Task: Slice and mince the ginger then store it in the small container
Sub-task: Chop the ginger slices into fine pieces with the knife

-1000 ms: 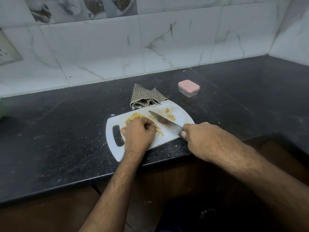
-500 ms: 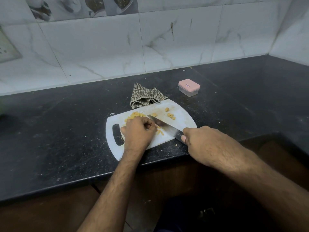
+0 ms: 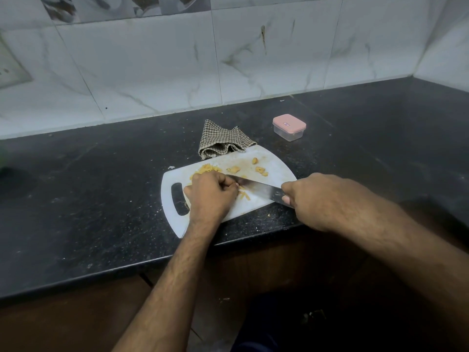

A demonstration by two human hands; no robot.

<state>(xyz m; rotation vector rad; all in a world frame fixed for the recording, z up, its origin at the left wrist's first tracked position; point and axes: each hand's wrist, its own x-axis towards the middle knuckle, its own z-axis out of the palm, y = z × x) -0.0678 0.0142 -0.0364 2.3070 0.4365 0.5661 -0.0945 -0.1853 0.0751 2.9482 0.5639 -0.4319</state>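
Observation:
A white cutting board [image 3: 275, 162] lies at the counter's front edge. Minced ginger [image 3: 206, 168] is heaped at its far left, and a few ginger chunks [image 3: 259, 169] lie to the right. My left hand [image 3: 212, 194] sits on the board with curled fingers pinning a ginger piece against the blade; that piece is mostly hidden. My right hand [image 3: 322, 199] grips the handle of a knife [image 3: 258, 188], whose blade lies flat-angled across the board toward my left fingers. The small container [image 3: 289, 127] with a pink lid stands closed behind the board on the right.
A folded checked cloth [image 3: 223, 142] rests against the board's far edge. The black stone counter [image 3: 88, 186] runs left and wraps into a corner on the right. Marble wall tiles [image 3: 152, 67] stand behind. A switch plate [image 3: 10, 69] is at far left.
The knife has slid left toward my left hand, its tip now close against my fingers. My right hand followed slightly. A ginger chunk has come into view beyond the blade.

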